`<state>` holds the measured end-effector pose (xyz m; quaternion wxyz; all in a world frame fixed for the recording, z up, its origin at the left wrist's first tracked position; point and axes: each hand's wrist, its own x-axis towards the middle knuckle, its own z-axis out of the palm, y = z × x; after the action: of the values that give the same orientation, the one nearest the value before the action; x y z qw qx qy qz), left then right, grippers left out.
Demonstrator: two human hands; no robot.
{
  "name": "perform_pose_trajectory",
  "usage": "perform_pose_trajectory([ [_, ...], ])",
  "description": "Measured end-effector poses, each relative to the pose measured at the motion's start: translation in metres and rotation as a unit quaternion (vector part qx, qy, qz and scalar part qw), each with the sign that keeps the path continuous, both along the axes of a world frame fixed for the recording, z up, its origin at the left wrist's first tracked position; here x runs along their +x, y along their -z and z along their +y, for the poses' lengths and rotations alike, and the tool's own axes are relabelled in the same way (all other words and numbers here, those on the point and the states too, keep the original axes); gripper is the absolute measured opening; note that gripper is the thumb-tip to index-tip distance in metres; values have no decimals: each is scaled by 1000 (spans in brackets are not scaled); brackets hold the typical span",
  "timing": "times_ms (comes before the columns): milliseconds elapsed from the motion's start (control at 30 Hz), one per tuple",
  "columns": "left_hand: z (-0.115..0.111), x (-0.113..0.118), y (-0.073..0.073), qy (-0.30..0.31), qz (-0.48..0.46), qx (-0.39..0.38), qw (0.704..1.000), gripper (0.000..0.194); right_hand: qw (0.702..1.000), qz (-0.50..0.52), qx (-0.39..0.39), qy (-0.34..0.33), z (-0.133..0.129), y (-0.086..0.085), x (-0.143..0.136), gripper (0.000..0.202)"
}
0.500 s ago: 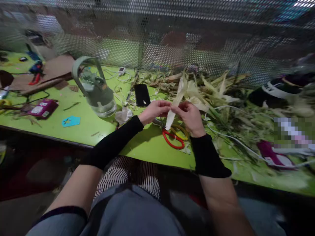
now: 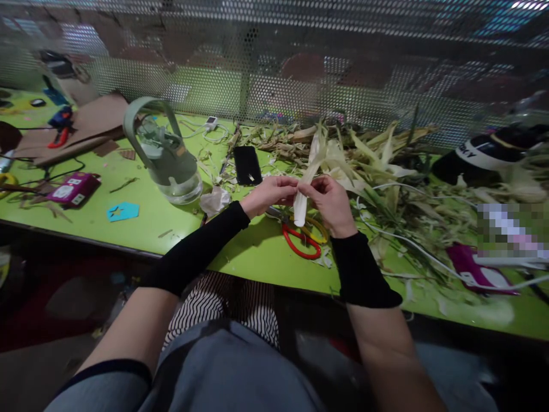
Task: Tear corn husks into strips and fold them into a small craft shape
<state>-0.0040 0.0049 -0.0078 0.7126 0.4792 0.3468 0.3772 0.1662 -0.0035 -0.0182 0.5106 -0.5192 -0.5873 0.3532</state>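
Observation:
A pale strip of corn husk [image 2: 301, 209] hangs between my hands, its lower end over the scissors. My right hand [image 2: 332, 203] is closed, thumb and fingers pinching the husk. From the other side my left hand [image 2: 268, 194] meets it with the fingertips drawn together at the husk's edge. Red- and yellow-handled scissors [image 2: 300, 243] lie on the green table [image 2: 257, 260] just below both hands. Behind them a heap of dried and greenish husks [image 2: 381, 171] spreads along the back. A black phone [image 2: 247, 166] rests beyond my left hand.
A green-lidded water bottle [image 2: 171, 166] stands left of my left arm, near a blue star cut-out [image 2: 123, 211] and a purple pack [image 2: 75, 189]. A white cable [image 2: 407, 240] runs across the right side. A perforated metal screen [image 2: 206, 63] closes the back.
The husk's lower end has turned and now hangs straighter and broader, slightly to the right. Both hands have hardly moved.

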Motion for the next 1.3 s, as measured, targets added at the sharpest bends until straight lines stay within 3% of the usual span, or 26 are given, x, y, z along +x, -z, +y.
perform_pose_trajectory([
  [200,-1,0,1,7,1,39,999,9,1000,4,-18,-7,1,1,0,51],
  [367,-3,3,-3,-34,-4,10,999,11,997,44,-61,-1,-2,-3,-3,51],
  [567,-3,5,-4,-70,12,13,997,16,999,10,-45,-11,-5,-5,-3,36],
  [1033,1,5,5,-87,69,76,991,11,998,-46,0,-33,-6,-4,-5,32],
  [1133,3,1,5,-107,135,146,974,9,997,-70,6,-34,-6,-4,-4,32],
  [1300,4,-5,4,-111,286,285,908,12,985,-167,38,-30,-6,-4,-1,28],
])
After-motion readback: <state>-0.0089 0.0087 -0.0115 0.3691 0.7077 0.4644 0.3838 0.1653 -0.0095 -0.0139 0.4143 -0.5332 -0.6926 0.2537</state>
